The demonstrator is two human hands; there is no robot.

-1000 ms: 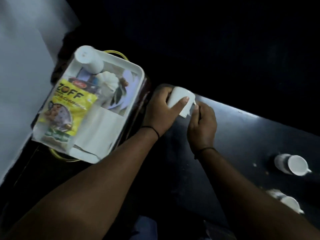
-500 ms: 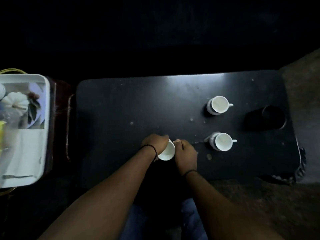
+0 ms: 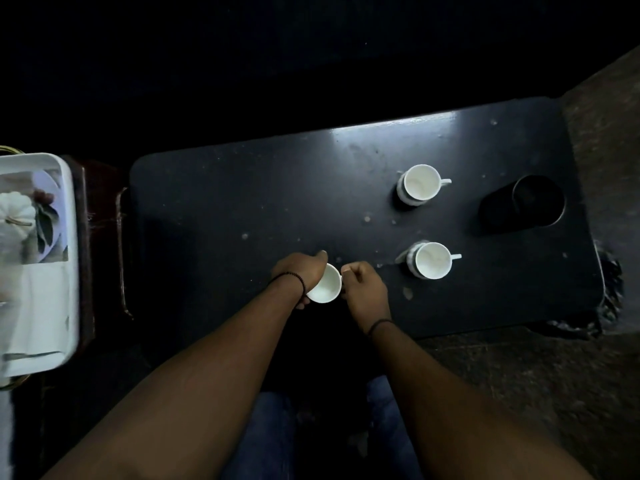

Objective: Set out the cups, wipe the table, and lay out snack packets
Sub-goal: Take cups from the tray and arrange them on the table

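Note:
A white cup (image 3: pixel 325 285) stands upright near the front edge of the black table (image 3: pixel 242 188). My left hand (image 3: pixel 300 271) wraps around its left side. My right hand (image 3: pixel 365 289) pinches the cup's handle on the right. Two more white cups stand upright to the right, one at the back (image 3: pixel 420 183) and one nearer (image 3: pixel 433 260), both with handles pointing right. The white tray (image 3: pixel 65 216) at the far left carries a printed picture and a white cloth; no snack packets show in this view.
A black cylindrical holder (image 3: pixel 523 204) stands near the table's right end. Crumbs and specks dot the tabletop around the cups. A dark wooden stand (image 3: pixel 104 237) with a handle sits between tray and table. Brown floor lies to the right.
Both hands carried the white cup from beside the tray to the table's near edge. It went from tilted to upright, mouth up. Over the last half second the hands barely moved.

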